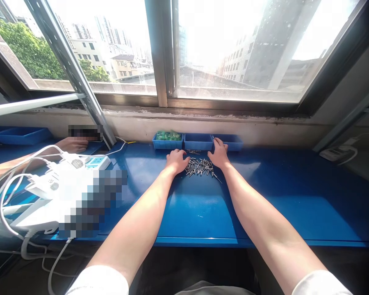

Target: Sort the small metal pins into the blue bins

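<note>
A loose pile of small silver metal pins, like blind rivets, lies on the blue worktable. At the pile's left edge rests my left hand, its thumb apart from its bent fingers and nothing visible in it. My right hand is over the pile's far right side, thumb spread away from the fingers. Its fingertips reach the front rim of the right blue bin; a thin grey sliver shows there, too small to name. Several more pins lie between the hands, just before the middle blue bin.
The left blue bin holds green pieces. On the left are a white power strip with plugs and cables, and a blurred-out object. A co-worker's hand is beyond them. A metal post slants before the window.
</note>
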Motion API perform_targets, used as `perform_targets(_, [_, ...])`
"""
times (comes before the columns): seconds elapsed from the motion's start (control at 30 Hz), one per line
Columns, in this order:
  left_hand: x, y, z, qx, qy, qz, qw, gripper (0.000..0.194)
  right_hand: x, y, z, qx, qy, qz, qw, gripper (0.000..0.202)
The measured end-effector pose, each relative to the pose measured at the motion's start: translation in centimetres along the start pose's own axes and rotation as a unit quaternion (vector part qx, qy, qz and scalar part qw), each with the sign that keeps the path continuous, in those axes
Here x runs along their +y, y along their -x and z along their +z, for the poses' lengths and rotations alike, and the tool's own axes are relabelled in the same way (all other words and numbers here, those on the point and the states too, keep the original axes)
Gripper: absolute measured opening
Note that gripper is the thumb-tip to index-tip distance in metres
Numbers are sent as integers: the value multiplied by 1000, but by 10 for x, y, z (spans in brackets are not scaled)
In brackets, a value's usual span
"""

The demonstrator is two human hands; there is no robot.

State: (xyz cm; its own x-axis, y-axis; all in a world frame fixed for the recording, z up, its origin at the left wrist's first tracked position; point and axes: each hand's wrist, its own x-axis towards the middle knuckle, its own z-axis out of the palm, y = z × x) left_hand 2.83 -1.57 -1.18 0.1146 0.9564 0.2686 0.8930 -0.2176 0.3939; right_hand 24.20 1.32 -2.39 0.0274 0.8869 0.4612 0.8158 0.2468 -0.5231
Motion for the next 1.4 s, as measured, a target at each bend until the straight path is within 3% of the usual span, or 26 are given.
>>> perform_targets(0.3, [6, 2, -5, -12, 4, -10, 1000, 35, 0, 1, 5, -86, -18, 1, 996, 74])
perform_targets(0.43, [6, 2, -5, -14, 5, -5, 1000, 35, -2, 4, 4, -35, -39, -15, 999, 69])
perform_targets(0.57, [4, 1, -3, -4, 11, 2, 1000, 36, -12, 8, 0, 36, -54, -39, 997, 44])
perform_targets(0.7, [4, 0, -1, 7, 15, 5, 1000, 37, -20, 12, 1, -35, -56, -70, 995, 27])
perform_targets(0.83, [3, 0, 0, 4, 14, 7, 1000, 37, -21, 14, 7, -112, -6, -68, 991, 40])
perform_targets(1.07, [3, 1, -1, -5, 13, 8, 1000, 37, -27, 16, 6, -135, 8, -108, 985, 29])
perform_targets(1.4, [4, 0, 3, -7, 4, 14, 1000, 37, -43, 18, 4, -146, 21, -98, 984, 21])
